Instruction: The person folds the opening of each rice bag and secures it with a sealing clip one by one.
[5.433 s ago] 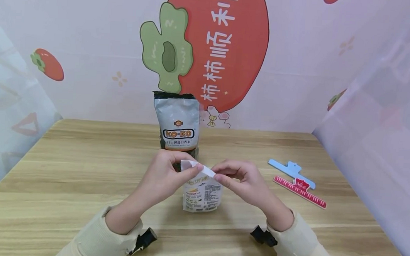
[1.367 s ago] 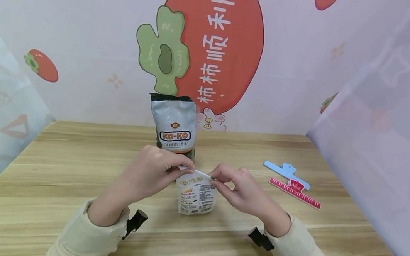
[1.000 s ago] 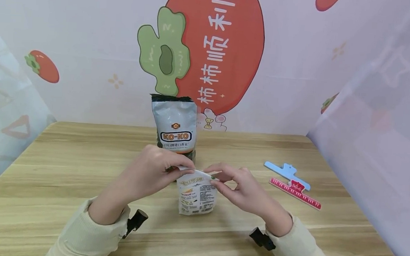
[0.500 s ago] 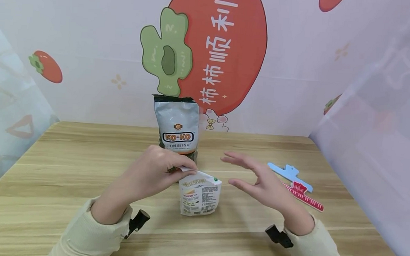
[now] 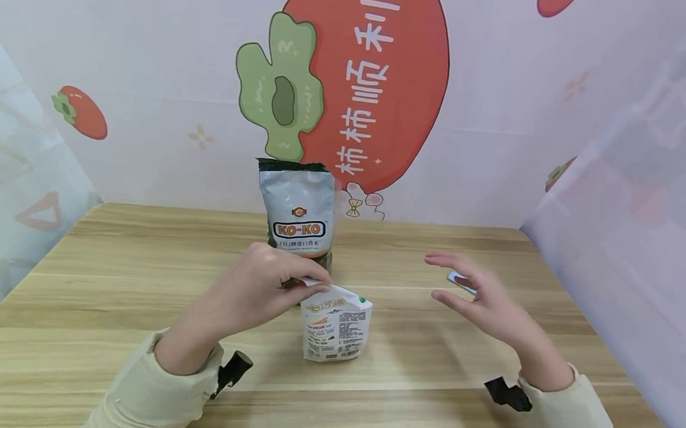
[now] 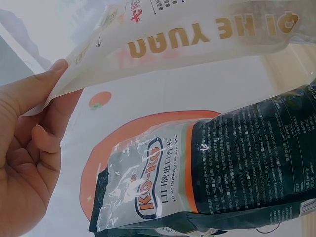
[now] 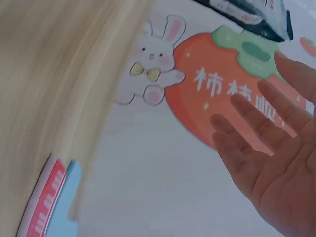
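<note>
A small white printed food bag (image 5: 337, 330) stands on the table in the head view, its top edge folded over. My left hand (image 5: 251, 293) pinches the left end of that fold between thumb and fingers. The left wrist view shows the thumb against the bag's white film (image 6: 212, 42) with gold lettering. My right hand (image 5: 492, 306) holds nothing, its fingers spread apart, above the right side of the table. Beneath it lies a light blue clip (image 5: 461, 283), mostly covered. A pink clip with a piano-key pattern (image 7: 44, 202) shows in the right wrist view, hidden in the head view.
Behind the white bag stands a taller KO-KO rice bag (image 5: 297, 205) with a dark top, close to my left hand. The wooden table (image 5: 110, 331) meets a printed cloth backdrop (image 5: 165, 159), and pale cloth sides flank it.
Earlier both hands pinched the white bag's folded top. My right hand has let go and moved right, over the clips, fingers spread. My left hand keeps its pinch.
</note>
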`<state>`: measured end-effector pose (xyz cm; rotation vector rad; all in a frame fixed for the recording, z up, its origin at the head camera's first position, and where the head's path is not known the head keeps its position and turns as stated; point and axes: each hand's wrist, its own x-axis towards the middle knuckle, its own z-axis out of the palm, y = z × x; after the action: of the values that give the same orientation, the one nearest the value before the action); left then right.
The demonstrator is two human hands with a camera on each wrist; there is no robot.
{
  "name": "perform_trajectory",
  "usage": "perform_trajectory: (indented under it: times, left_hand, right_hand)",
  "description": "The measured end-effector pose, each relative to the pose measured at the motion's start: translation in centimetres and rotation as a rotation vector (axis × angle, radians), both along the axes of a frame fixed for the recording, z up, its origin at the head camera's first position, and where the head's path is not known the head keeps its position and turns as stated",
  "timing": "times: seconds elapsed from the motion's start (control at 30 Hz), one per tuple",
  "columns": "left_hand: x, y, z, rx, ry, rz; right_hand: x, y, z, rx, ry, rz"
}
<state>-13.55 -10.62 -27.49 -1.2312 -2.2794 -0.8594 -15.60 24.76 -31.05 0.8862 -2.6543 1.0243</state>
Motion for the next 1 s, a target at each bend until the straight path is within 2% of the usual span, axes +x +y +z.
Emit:
perform_trajectory:
  times: [0.17, 0.3, 0.53, 0.77, 0.9, 1.0]
  left_hand:
    - [0.0, -0.1, 0.0, 0.001, 0.004, 0.001]
    - [0.0, -0.1, 0.0, 0.0, 0.001, -0.003]
    - [0.0, 0.0, 0.1, 0.008, -0.005, -0.016]
    - [-0.1, 0.1, 0.2, 0.033, -0.049, -0.022]
    - [-0.1, 0.1, 0.2, 0.042, -0.085, -0.022]
    - [-0.1, 0.0, 0.2, 0.043, -0.111, -0.018]
  right_hand:
    - [-0.5, 1.6, 0.0, 0.008, -0.019, -0.048]
    - [-1.1, 3.0, -0.5, 0.044, -0.011, -0.09]
    - [-1.7, 5.7, -1.1, 0.09, -0.052, -0.164]
    - [-1.7, 8.7, -1.4, 0.161, -0.08, -0.245]
    - [-1.8, 10.2, -2.2, 0.209, -0.065, -0.272]
    - [-1.9, 11.1, -2.9, 0.232, -0.089, -0.273]
